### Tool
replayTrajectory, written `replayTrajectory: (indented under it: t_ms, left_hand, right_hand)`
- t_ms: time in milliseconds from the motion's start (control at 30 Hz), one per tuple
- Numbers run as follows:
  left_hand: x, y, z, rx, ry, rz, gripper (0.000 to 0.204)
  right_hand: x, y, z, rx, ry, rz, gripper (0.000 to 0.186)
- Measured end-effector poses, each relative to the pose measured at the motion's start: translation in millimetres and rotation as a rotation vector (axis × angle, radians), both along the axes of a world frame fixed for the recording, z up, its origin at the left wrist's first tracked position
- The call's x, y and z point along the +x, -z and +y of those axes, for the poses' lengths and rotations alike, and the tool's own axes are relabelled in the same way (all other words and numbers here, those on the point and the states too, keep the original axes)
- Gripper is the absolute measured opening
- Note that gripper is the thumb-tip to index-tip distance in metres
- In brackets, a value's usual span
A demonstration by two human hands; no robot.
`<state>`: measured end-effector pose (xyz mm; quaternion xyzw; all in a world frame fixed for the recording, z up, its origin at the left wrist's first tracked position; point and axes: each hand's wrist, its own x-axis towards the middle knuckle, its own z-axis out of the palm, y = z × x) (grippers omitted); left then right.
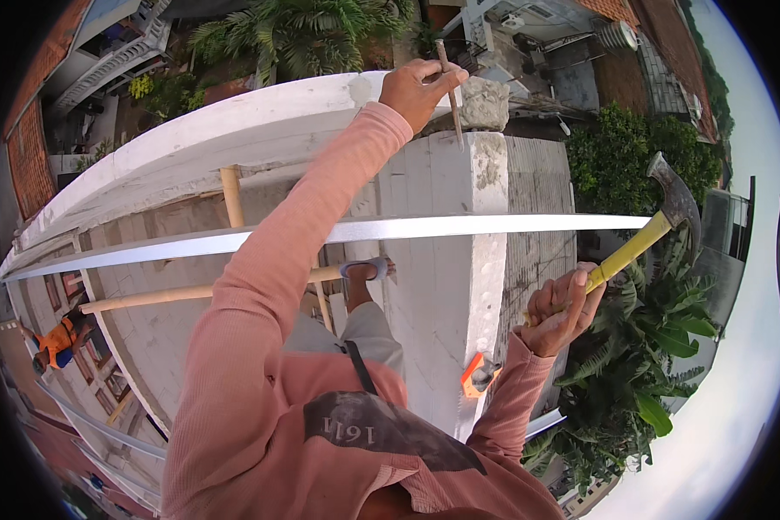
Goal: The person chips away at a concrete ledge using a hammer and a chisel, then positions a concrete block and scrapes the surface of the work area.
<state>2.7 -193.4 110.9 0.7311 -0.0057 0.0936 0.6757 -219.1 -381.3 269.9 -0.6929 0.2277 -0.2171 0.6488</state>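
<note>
My left hand point(418, 94) reaches far forward and grips a slim, rusty chisel point(452, 100) between thumb and fingers. The chisel stands nearly upright, its lower tip by the end of the white wall top point(489, 199), close to a rough lump of concrete point(484, 106). Off to the right, my right hand point(568, 308) is closed round the yellow handle of a claw hammer point(630, 251). The hammer's dark metal head is raised up and to the right, well apart from the chisel.
A long silver metal bar point(425, 228) crosses beneath my left arm. An orange and dark grey tool point(478, 375) lies on the wall top. My sandalled foot point(368, 269) stands near a wooden pole point(173, 295). Lower left, a person in orange point(58, 341) is below. Trees point(637, 156) border the right drop.
</note>
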Motion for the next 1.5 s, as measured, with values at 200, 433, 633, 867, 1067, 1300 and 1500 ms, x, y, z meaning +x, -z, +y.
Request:
replayTrajectory:
  t_ms: [200, 433, 633, 867, 1067, 1300, 1500]
  left_hand:
    - [15, 35, -41, 0.206, 0.212, 0.129, 0.046]
    - [31, 63, -58, 0.659, 0.546, -0.088, 0.046]
    - [40, 49, -71, 0.717, 0.595, -0.084, 0.046]
    - [50, 51, -77, 0.415, 0.468, -0.182, 0.043]
    - [51, 58, -71, 0.387, 0.753, -0.052, 0.039]
    - [57, 42, -86, 0.671, 1.024, 0.007, 0.030]
    - [77, 33, -115, 0.898, 1.119, -0.063, 0.028]
  right_hand:
    - [-8, -8, -6, 0.021, 0.039, 0.031, 0.027]
    - [-5, -2, -2, 0.005, 0.022, 0.077, 0.025]
    - [1, -1, 3, -0.006, -0.022, 0.100, 0.024]
    - [0, 0, 7, 0.014, -0.057, 0.077, 0.023]
    - [-1, 1, 3, -0.013, -0.040, 0.097, 0.022]
    - [-4, 2, 1, 0.020, -0.066, 0.116, 0.023]
    - [9, 7, -1, -0.209, -0.059, 0.096, 0.029]
